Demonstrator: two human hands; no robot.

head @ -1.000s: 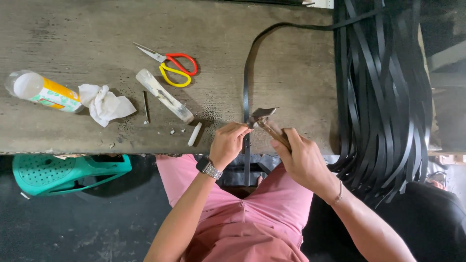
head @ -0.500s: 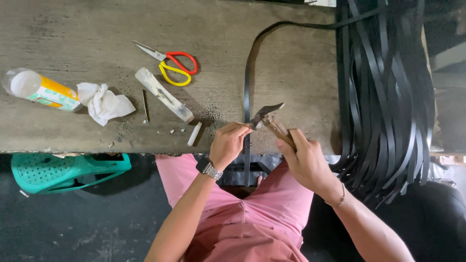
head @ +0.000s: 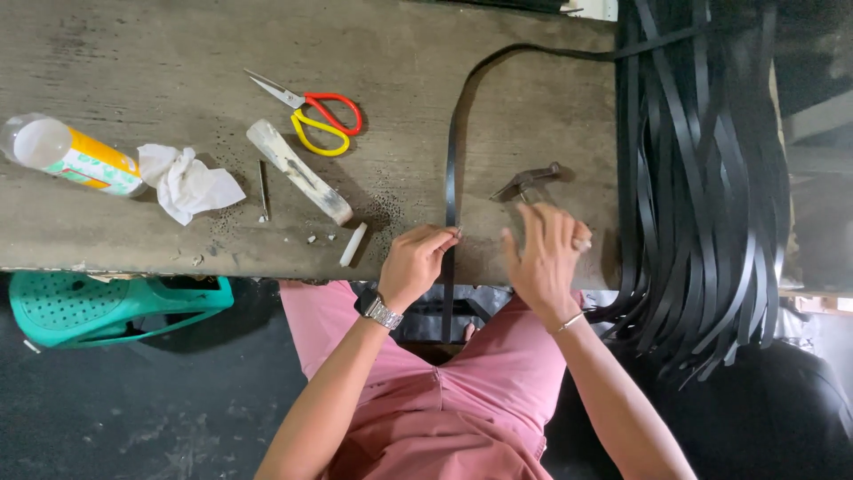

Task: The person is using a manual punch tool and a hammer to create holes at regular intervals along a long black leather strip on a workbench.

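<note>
The left hand pinches a small nail against the black strap at the bench's near edge, while the right hand, at its 3 o'clock, grips a hammer raised over the wood. This looks like the nailing step; the coming blow needs a true aim clear of the fingertips. The strap is thin, glossy, curving toward 1 o'clock into a hanging bundle.

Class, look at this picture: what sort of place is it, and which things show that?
Probably a small craft workshop: a worn wooden workbench, a bundle of black strips hanging over it, and scissors beside a small hammer.
</note>
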